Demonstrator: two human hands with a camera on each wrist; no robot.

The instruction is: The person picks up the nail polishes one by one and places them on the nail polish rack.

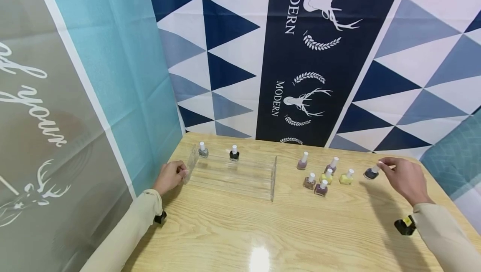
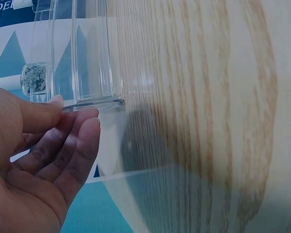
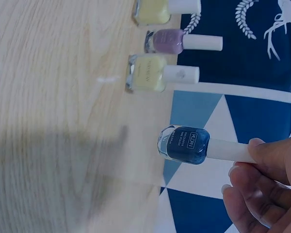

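My right hand (image 1: 407,180) pinches the white cap of a dark blue nail polish bottle (image 3: 186,144) between thumb and fingers, at the right of the table. The bottle leans a little; whether its base touches the wood I cannot tell. My left hand (image 1: 172,177) grips the left end panel of a clear acrylic rack (image 1: 233,178), thumb and fingertips meeting at its edge (image 2: 94,103). On the rack's back tier stand a glittery grey polish bottle (image 1: 203,151) at the left and a black one (image 1: 234,154) nearer the middle.
Between rack and right hand stand several more bottles: mauve (image 1: 302,162), purple (image 1: 332,166), yellow (image 1: 346,177), another yellow (image 1: 327,177), brown (image 1: 310,182) and dark plum (image 1: 321,188). Patterned cloth (image 1: 233,55) hangs behind the wooden table (image 1: 225,230) and along its left side.
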